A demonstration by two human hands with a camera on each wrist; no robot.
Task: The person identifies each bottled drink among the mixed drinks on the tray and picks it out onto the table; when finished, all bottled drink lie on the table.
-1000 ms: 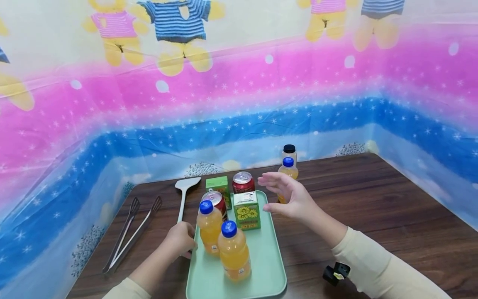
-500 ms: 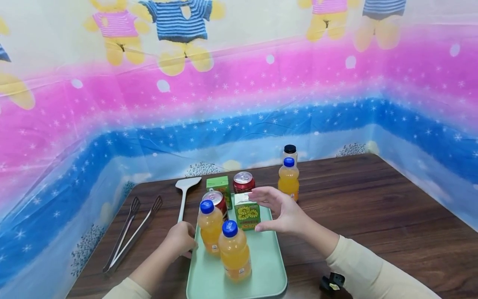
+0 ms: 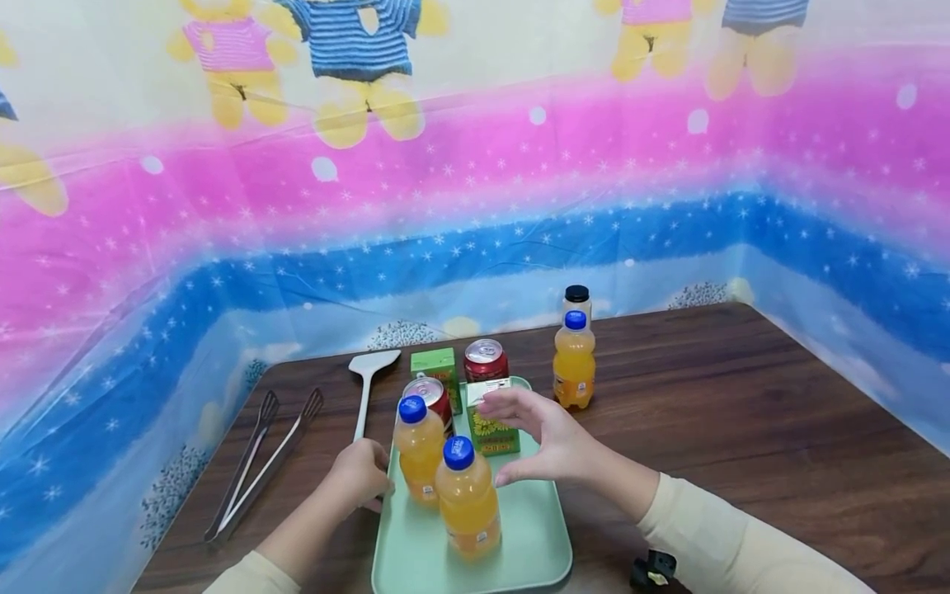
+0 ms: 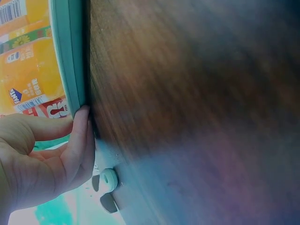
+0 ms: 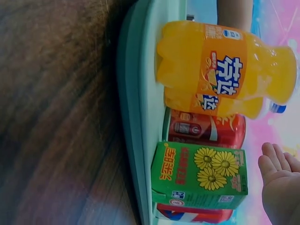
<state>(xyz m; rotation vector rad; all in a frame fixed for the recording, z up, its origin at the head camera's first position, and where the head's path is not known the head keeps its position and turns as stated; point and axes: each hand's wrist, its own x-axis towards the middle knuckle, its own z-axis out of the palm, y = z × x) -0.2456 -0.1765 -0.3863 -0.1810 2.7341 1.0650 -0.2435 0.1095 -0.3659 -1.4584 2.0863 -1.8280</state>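
A light green tray (image 3: 534, 516) bears two orange soda bottles with blue caps, the front bottle (image 3: 469, 503) and the rear bottle (image 3: 420, 462). Behind them stand a red soda can (image 3: 438, 400), a green drink carton with yellow flowers (image 3: 496, 437), another green carton (image 3: 433, 361) and a second red can (image 3: 486, 360). My left hand (image 3: 358, 477) pinches the tray's left rim between thumb and fingers, plain in the left wrist view. My right hand (image 3: 552, 441), thumb apart from its fingers, hovers over the tray beside the flowered carton and the front bottle, holding nothing.
At the left lie metal tongs (image 3: 260, 470) and a white spatula (image 3: 364, 392), its handle running toward my left hand. Right of the tray stand another orange soda bottle (image 3: 575, 367) and a black-capped bottle (image 3: 577, 295) behind it. A patterned cloth (image 3: 475, 206) hangs behind the table.
My right hand has moved left and down from near the far orange bottle to over the tray, in front of the flowered carton. The left hand and the tray have stayed put.
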